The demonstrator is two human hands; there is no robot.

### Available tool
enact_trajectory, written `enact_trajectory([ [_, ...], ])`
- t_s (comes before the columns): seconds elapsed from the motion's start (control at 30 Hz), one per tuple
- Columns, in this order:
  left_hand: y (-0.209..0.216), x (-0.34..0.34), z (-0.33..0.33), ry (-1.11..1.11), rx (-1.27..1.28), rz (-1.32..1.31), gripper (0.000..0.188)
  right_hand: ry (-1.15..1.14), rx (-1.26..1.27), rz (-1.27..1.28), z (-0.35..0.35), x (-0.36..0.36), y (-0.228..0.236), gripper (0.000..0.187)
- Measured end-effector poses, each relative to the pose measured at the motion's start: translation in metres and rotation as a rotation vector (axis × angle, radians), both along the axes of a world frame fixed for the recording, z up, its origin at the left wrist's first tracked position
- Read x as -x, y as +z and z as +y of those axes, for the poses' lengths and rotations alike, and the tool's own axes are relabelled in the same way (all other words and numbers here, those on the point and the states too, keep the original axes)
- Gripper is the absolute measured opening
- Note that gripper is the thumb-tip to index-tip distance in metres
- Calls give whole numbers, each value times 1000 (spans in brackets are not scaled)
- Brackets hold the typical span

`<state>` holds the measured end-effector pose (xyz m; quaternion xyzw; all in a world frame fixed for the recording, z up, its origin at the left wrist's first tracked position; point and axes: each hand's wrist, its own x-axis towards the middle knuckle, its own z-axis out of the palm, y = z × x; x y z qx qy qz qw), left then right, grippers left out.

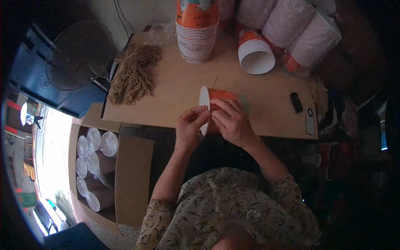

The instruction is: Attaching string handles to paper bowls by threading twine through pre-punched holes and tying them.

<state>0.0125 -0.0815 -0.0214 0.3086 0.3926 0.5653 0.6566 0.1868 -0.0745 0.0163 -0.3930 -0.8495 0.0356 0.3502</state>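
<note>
At the left we see an open box (134, 183) with clear round pieces inside it; it stands below the surface (175, 83), beside its front edge. On the surface lies a heap of dry fibre (135, 73); its loose strands could catch on a sleeve and be dragged. Next, the tall stack (196, 43) stands upright, and an arm reaching back carelessly could perhaps knock it over.

The left hand (192, 124) has thumb and fingers drawn close together at the rim of the cup (221, 95). We cannot tell if they pinch the rim or some small thing. If they press too strongly, we think the rim could bend or crease. The cup is on its side at the front edge of the surface, with its mouth to the left. The right hand (234, 123) has its fingers curved over the orange side and holds it; should this hold become loose, the cup could turn or drop over the edge. Behind, to the right, another cup (256, 56) lies tipped; being tapered and round, it might roll if pushed.
</note>
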Motion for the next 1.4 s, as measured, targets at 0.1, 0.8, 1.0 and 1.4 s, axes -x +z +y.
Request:
enact_trajectory([
  [0.1, 13, 17, -20, -175, 84, 78, 15, 59, 64, 36, -21, -4, 23, 15],
  [0.8, -42, 31, -98, -11, 82, 181, 14, 171, 533, 194, -69, 15, -42, 9],
  [1.0, -35, 36, -95, -82, -68, 450, 14, 222, 677, 392, -59, 7, -39, 6],
  [1.4, -19, 40, -85, -118, -477, 871, 19, 319, 821, 616, -55, 0, -33, 5],
])
